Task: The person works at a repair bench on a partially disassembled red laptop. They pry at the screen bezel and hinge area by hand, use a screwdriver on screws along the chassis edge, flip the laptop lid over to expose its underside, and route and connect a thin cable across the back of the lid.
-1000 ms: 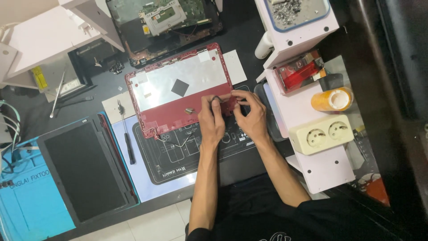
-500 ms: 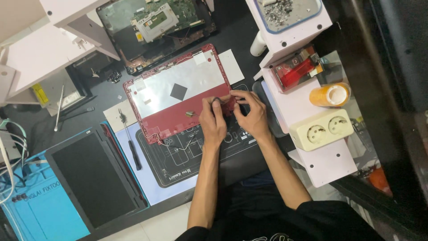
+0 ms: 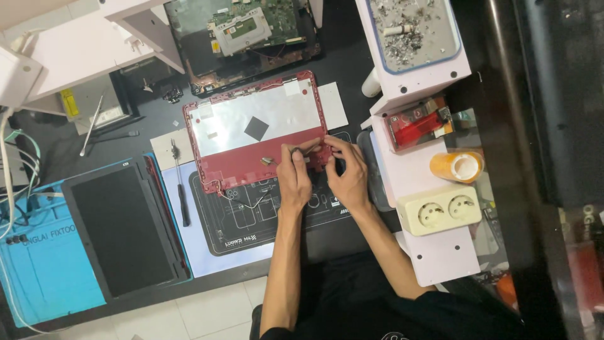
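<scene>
A red laptop lid shell (image 3: 251,160) with a silver foil inner face lies open side up on a black work mat (image 3: 251,220). Both hands rest at its lower right corner. My left hand (image 3: 294,177) pinches a thin dark tool pressed to the shell's red edge. My right hand (image 3: 346,173) grips the same corner with curled fingers, beside a small metal hinge piece (image 3: 268,161). What lies under the fingertips is hidden.
A laptop base with an exposed green circuit board (image 3: 245,31) lies beyond the shell. A black screen panel (image 3: 123,230) sits on a blue mat (image 3: 44,271) at left, a screwdriver (image 3: 182,201) beside it. At right are a white double socket (image 3: 439,211), an orange cup (image 3: 456,167) and a red box (image 3: 418,123).
The view has shifted slightly. Both hands stay at the shell's lower right corner with only small finger movements.
</scene>
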